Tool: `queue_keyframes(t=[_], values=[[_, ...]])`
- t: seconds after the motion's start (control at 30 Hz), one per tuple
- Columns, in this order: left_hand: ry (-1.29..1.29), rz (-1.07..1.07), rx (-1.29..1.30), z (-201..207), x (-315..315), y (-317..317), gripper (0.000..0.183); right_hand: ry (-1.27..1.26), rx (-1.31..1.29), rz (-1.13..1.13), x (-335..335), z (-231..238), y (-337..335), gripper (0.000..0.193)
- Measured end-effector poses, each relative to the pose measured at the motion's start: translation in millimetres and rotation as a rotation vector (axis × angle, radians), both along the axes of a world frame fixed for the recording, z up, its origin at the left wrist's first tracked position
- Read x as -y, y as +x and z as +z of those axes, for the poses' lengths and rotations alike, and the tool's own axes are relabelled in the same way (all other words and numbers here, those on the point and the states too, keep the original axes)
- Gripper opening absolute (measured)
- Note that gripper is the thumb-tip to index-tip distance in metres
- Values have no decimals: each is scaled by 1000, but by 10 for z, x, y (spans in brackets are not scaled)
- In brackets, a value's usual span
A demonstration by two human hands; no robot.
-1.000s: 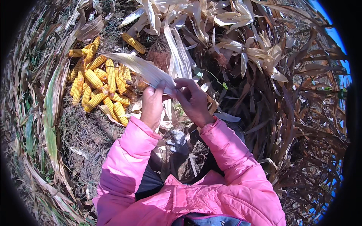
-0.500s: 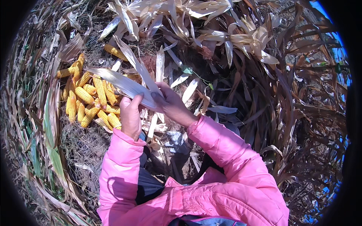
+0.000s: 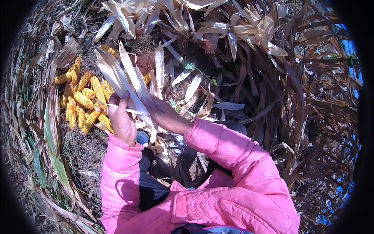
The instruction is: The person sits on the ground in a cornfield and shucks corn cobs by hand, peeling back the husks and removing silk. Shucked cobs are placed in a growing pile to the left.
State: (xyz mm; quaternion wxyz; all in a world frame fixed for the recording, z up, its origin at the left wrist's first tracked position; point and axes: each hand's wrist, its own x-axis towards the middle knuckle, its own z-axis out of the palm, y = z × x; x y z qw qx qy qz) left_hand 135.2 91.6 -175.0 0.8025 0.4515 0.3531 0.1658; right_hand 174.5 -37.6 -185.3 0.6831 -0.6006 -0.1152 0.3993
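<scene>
Both hands meet in front of me on pale, dry corn husk [image 3: 113,72], whose long leaves stand apart in two flaps pointing away from me. My left hand [image 3: 124,125] is closed on the husk's left side, thumb along the leaf. On the other side, my right hand [image 3: 167,116] grips the husk's lower part. Whether an ear is inside the husk is hidden by the leaves and fingers. Just left of my left hand lies a heap of bare yellow corn ears [image 3: 83,100]. Another yellow ear [image 3: 147,78] shows partly behind the husk.
A lone yellow ear [image 3: 110,51] lies farther off. Loose husks [image 3: 241,29] pile up at the far side, with a single husk leaf [image 3: 193,88] on the ground. Dry corn stalks [image 3: 300,113] rise on the right, and more stalks [image 3: 52,128] curve along the left.
The husk has swung from pointing left to pointing more away from me, and its flaps are raised. My left hand has shifted slightly left, my right slightly left and nearer.
</scene>
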Motion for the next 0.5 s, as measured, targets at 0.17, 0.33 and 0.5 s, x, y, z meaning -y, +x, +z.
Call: queue_keyframes(t=[0.17,0.33,0.5], values=[[21,-52,61,93,21,-8,15,123,-114,49,4,8,58,61],[79,-49,58,250,145,51,17,220,-186,-34,-44,20,30,58],[148,-5,11,45,34,14,19,31,-249,-60,34,-48,89,29]])
